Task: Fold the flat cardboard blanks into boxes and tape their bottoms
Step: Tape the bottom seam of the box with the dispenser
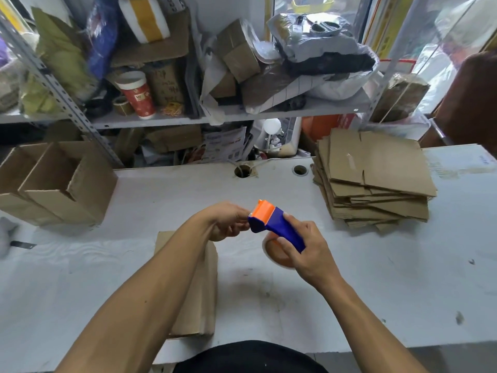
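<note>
Standing left of the blue-and-orange tape dispenser [271,224], two folded cardboard boxes [57,181] sat open-topped on the white table [376,278], their insides bare so far as could be seen. Right of the dispenser a stack of flat cardboard blanks [376,179] lay fanned unevenly, brown and creased. Below it one flattened blank [200,286] lay under the left forearm. The right hand [306,251] grasped the dispenser's body and tape roll; the left hand [228,219] pinched at its orange end
</note>
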